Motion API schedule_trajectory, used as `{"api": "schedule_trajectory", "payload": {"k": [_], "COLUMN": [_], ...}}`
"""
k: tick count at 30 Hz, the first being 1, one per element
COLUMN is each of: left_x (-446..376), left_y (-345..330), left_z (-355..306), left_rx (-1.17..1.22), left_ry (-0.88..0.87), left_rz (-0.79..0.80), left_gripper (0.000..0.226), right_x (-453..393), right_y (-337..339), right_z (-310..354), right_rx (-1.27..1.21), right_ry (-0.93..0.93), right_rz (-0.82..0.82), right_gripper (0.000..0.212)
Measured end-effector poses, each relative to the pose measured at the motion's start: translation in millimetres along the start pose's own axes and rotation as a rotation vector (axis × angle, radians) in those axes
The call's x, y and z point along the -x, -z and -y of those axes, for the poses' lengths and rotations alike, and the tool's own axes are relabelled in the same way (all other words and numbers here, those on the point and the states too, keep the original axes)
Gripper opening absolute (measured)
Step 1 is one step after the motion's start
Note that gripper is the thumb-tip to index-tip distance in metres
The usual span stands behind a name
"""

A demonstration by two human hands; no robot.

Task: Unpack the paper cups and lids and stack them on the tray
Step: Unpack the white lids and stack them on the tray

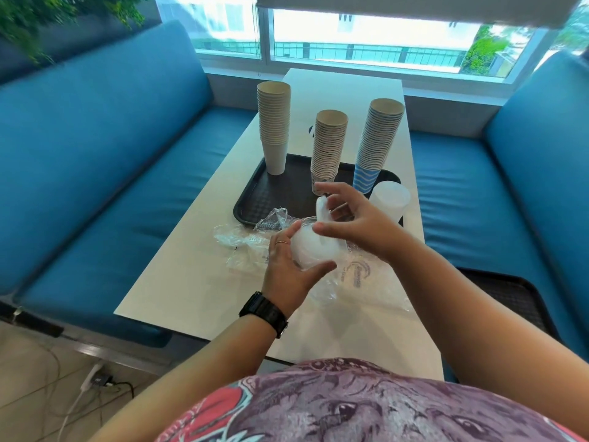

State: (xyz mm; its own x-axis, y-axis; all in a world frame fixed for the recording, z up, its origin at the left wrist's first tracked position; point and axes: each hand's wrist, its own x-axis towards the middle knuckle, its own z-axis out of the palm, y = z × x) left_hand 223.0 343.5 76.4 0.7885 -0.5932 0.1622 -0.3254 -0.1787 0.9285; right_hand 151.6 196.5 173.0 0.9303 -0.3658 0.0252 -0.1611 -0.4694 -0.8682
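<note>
The left hand [288, 266] curls around a stack of white lids [307, 250] just in front of the black tray [274, 199], above the white table [191, 282]. The right hand [350, 215] pinches the top of that stack, with one lid tipped up in its fingers. Three tall stacks of paper cups stand on the tray: one plain white stack [274, 122] at the tray's far left, one stack with dark marks [330, 148] in the middle, and one blue striped stack [377, 145] on the right. A second pile of white lids [390, 199] sits at the tray's near right corner. Clear plastic wrap [245, 244] lies crumpled in front of the tray, under the hands. It has blue writing on it, too blurry to read. A black watch [264, 311] is on the left wrist
</note>
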Motion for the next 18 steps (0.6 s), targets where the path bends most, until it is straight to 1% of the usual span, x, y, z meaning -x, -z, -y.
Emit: {"api": "schedule_trajectory", "payload": {"k": [5,7,9,12,14,18], "left_x": [-3,-5,-8,-10,-11,-10], "left_y": [-3,-4,-6,-8,-11,-17], "left_z": [-3,-4,-2,-2,-4,-8], "left_rx": [0.004,0.021,0.028,0.028,0.008,-0.009], "left_ry": [0.021,0.024,0.017,0.009,-0.011,-0.069], "left_rz": [-0.007,-0.023,-0.036,-0.042,-0.043,-0.051], "left_gripper": [0.087,0.084,0.082,0.078,0.076,0.071], "right_x": [4,6,6,7,7,6], "right_y": [2,3,5,11,14,18], "right_z": [-4,-9,-15,-21,-23,-24], "right_rx": [-0.145,-0.162,-0.103,0.062,0.139,0.203], "right_ry": [0.004,-0.011,-0.034,-0.059,-0.071,-0.084], "right_rz": [-0.010,-0.008,0.007,0.044,0.067,0.112], "right_gripper": [0.050,0.045,0.042,0.039,0.042,0.046]}}
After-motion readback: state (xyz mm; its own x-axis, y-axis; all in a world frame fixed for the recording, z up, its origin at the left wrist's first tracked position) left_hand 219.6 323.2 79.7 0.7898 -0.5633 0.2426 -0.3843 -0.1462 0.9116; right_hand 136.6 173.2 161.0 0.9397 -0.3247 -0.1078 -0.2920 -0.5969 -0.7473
